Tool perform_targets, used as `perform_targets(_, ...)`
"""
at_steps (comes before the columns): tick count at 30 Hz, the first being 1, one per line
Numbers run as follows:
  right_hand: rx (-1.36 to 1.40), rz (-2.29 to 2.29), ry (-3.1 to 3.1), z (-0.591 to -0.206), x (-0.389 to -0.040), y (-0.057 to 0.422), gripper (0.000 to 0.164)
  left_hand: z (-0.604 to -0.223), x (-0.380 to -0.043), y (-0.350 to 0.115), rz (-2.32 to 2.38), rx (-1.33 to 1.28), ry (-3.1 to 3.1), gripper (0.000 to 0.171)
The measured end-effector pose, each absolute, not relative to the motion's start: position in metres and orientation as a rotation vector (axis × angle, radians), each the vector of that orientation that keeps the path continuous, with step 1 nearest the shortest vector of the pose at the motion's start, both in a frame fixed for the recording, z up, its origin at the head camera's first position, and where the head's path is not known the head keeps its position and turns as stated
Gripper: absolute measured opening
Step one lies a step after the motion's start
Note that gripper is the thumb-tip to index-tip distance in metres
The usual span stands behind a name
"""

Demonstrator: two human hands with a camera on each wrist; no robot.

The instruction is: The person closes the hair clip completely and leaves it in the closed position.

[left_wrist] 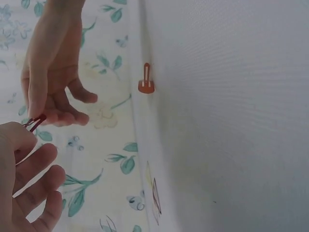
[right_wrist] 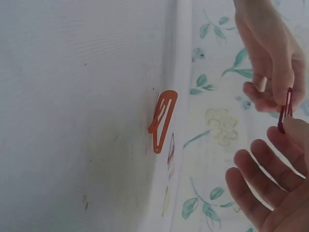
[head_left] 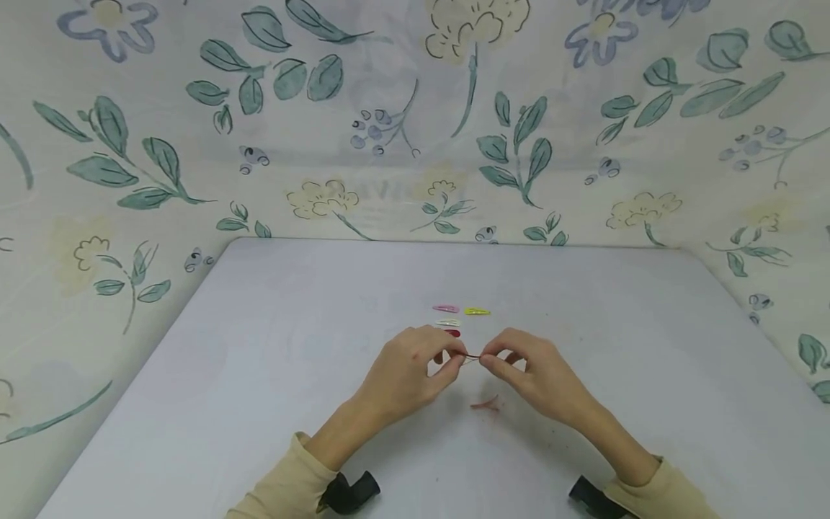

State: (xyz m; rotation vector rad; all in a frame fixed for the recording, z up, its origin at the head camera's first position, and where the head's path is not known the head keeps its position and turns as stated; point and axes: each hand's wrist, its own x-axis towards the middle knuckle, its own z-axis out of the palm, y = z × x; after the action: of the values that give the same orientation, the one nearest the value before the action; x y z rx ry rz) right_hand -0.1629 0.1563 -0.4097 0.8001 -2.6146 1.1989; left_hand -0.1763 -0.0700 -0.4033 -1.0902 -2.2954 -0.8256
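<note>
Above the middle of the white table, both hands pinch one dark red snap hair clip (right_wrist: 285,110) from opposite ends. My left hand (head_left: 415,366) grips it between thumb and forefinger, while the thumb and forefinger of my right hand (head_left: 537,371) hold the other end. Seen from the left wrist, the hair clip (left_wrist: 36,123) shows a gap between its narrow parts, and the other fingers of the left hand fan out loosely. Just below the hands lies an orange-red hair clip (right_wrist: 166,121) with its inner tongue bent out from the frame.
Beyond the hands lie a pink clip (head_left: 446,308), a yellow clip (head_left: 477,311), a white clip (head_left: 447,323) and a red clip (head_left: 453,333), the last partly behind the left hand. Floral cloth (head_left: 389,194) hangs past the back edge of the table (head_left: 259,310).
</note>
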Motion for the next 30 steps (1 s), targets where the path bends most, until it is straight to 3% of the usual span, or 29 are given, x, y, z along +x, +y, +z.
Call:
perform_targets(15, 0.804, 0.943, -2.392, -0.401, -0.167, 0.158, 0.011, -0.402, -0.174, -0.065, -0.821, -1.076, -2.292, 0.018)
perform_targets(30, 0.819, 0.852, -2.346, -0.394, -0.162, 0.158, 0.012, -0.396, -0.170, -0.061, -0.816, -1.011, -2.181, 0.014)
